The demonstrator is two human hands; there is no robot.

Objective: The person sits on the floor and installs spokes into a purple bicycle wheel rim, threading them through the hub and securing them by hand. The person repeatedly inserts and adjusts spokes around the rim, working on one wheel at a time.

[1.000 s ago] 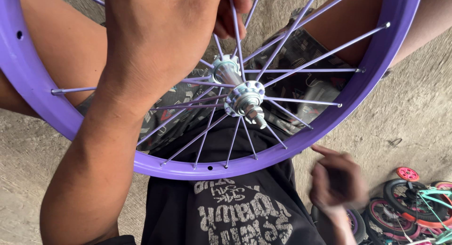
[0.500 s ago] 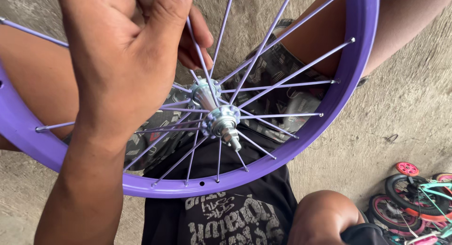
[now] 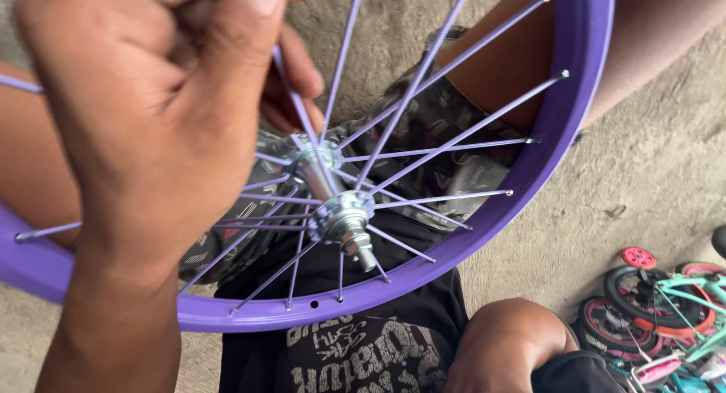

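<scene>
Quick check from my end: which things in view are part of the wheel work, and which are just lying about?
In hand:
- purple wheel rim
- purple spokes, one pinched by the left hand
- silver hub with its axle
- right hand, behind the spokes

Lying about:
- small bicycles on the concrete floor, lower right
- pink round part beside them

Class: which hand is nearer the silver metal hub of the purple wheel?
Left. The left hand grips a purple spoke just up-left of the silver metal hub; the right hand lies below the purple rim, lower right.
</scene>
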